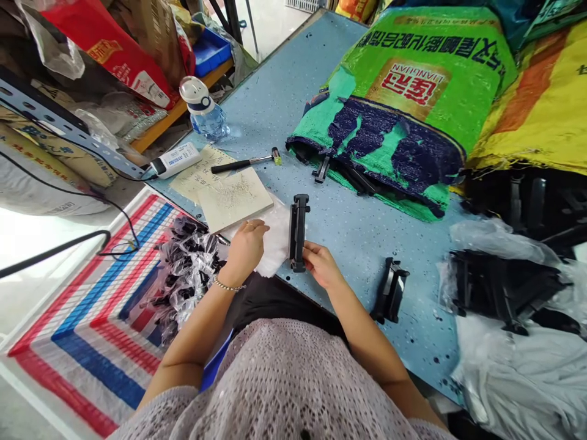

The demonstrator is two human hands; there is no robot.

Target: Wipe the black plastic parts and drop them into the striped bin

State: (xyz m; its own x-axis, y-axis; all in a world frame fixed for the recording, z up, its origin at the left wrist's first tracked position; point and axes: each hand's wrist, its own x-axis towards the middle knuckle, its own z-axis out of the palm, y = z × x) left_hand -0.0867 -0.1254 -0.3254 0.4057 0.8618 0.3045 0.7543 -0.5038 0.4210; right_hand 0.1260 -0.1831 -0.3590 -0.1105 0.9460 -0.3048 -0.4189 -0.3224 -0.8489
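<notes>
My right hand [321, 263] grips the lower end of a long black clamp-like part [298, 232], held upright over the table's front edge. To its left, my left hand [246, 245] is closed, thumb and fingers pressed together; whatever they pinch, if anything, is too small to make out. Beneath and beside that hand lie thin white plastic bags [274, 253]. A square pad of paper [236, 198] with small dark specks on it is just beyond. Another pair of black parts [389, 290] rests on the table to the right of my right hand.
A small hammer [247, 163], a white power bank [177, 160] and a water bottle [205, 113] stand or lie behind. A green sack [413, 110] spills black parts at the back right. Bagged pieces [188, 263] fill a striped bin [87, 324] at left.
</notes>
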